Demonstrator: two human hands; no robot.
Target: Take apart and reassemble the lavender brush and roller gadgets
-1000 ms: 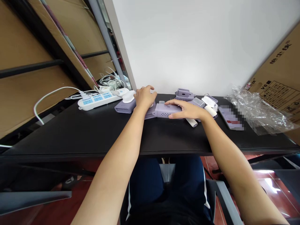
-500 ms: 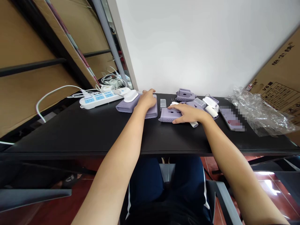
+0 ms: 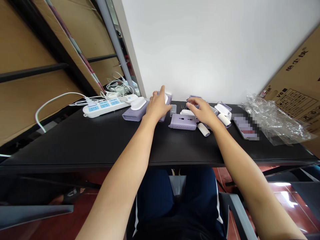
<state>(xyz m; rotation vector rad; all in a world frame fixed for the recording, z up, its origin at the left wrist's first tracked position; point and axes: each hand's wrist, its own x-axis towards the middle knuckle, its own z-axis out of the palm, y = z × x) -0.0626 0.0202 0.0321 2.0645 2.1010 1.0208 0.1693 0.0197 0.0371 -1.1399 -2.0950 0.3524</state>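
Observation:
My left hand is closed around a light purple case, which is tilted up off the table with something white at its inner side. Another purple case lies just left of it, a white rounded piece on top. At the back, my right hand curls its thumb and fingers about a small purple holder, largely hidden by the hand. Before it lie a purple box with two slots, a white brush head, a white cylinder and a small clear box.
A white power strip with cables stands at the left. To the right are white and purple parts, a phone with a blurred screen, and crumpled clear plastic against a cardboard box. A white wall rises behind the black table.
My left hand has raised and tilted the purple case. My right hand has left the slotted purple box and moved back to the small holder, uncovering the brush head and white cylinder.

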